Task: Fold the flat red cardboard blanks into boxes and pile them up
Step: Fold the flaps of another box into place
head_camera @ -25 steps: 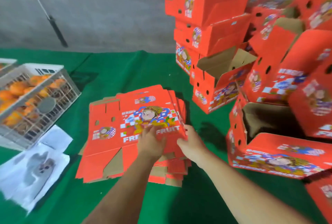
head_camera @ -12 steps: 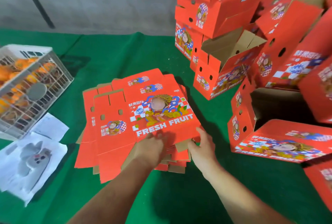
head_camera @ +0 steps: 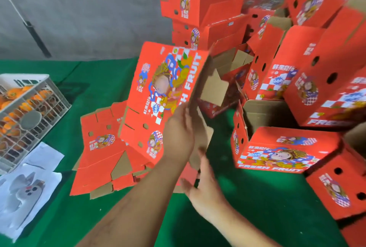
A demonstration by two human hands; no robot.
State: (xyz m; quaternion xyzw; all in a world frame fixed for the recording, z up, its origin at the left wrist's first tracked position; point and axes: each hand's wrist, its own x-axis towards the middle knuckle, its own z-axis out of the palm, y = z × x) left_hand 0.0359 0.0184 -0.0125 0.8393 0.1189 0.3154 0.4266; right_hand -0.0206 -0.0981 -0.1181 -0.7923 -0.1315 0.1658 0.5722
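One flat red cardboard blank [head_camera: 164, 88] printed "FRESH FRUIT" stands raised on edge above the stack of flat blanks [head_camera: 103, 147] on the green cloth. My left hand [head_camera: 179, 134] grips its right edge, fingers wrapped over the brown inner side. Just below, my right hand [head_camera: 204, 187] is blurred, with its fingers stretched up against the blank's lower brown flap. Folded red boxes are piled behind [head_camera: 202, 3] and to the right [head_camera: 287, 147], some lying open with brown insides showing.
A white plastic crate [head_camera: 49, 90] of oranges sits at the left. White paper sheets [head_camera: 29, 187] lie in front of it. A dark pole [head_camera: 37, 39] leans on the grey wall. Green cloth [head_camera: 247, 217] covers the table.
The top blank has been lifted off the stack and swung up onto its edge. My left hand rose with it, and my right hand dropped below it.
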